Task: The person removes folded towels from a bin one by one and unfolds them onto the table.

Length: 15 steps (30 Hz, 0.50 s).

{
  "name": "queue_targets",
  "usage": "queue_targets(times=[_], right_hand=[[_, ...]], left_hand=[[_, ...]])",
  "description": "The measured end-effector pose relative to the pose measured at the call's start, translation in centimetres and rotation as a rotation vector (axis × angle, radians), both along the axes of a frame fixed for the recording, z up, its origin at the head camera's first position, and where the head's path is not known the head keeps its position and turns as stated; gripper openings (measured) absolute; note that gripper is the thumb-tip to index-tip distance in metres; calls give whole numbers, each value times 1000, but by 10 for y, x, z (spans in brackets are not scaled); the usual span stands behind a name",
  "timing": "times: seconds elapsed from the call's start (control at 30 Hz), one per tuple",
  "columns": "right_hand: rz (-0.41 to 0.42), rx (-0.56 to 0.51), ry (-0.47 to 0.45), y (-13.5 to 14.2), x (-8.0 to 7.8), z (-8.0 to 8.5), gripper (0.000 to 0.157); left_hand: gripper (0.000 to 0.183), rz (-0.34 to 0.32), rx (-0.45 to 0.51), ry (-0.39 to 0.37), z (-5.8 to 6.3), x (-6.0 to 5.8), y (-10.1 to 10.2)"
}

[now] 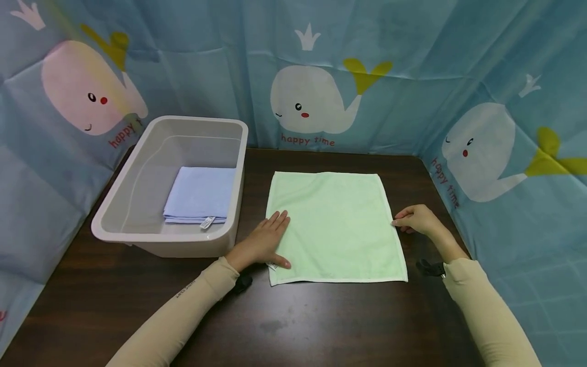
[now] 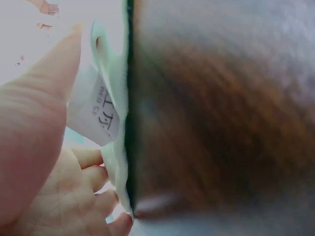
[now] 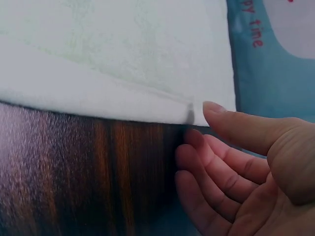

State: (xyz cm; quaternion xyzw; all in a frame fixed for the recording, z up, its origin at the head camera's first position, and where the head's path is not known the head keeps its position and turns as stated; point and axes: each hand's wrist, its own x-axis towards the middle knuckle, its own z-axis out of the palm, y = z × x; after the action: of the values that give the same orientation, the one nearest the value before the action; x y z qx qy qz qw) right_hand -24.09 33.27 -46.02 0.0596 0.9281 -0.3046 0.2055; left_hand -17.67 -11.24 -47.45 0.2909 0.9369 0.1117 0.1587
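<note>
A light green towel point(image 1: 335, 229) lies spread out on the dark wooden table. My left hand point(image 1: 266, 242) rests flat on its left edge with the fingers extended and the thumb apart. Beside that thumb, the left wrist view shows a white label point(image 2: 98, 110) with dark print at the towel's edge. On the opposite side my right hand point(image 1: 417, 220) pinches the towel's right edge. The right wrist view shows the thumb point(image 3: 231, 120) on top of the edge and the index fingertip under it, the other fingers curled loosely below.
A light grey plastic basin point(image 1: 98, 224) stands on the table to the left, near my left forearm. In it lies a folded blue towel point(image 1: 202, 191) with a white tag. Blue curtains point(image 1: 408, 112) printed with whales enclose the table point(image 1: 293, 321) at the back and sides.
</note>
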Motion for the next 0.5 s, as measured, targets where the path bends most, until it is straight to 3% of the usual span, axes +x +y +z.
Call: queue_targets(times=[0.23,0.5], right_hand=[[11,-17,-75,0,3,1,41],[64,-83,-225,2,7,2,50]], left_hand=[[123,1,-11,-4,0,-1,1],[123,5,-2,-16,1,-1,0]])
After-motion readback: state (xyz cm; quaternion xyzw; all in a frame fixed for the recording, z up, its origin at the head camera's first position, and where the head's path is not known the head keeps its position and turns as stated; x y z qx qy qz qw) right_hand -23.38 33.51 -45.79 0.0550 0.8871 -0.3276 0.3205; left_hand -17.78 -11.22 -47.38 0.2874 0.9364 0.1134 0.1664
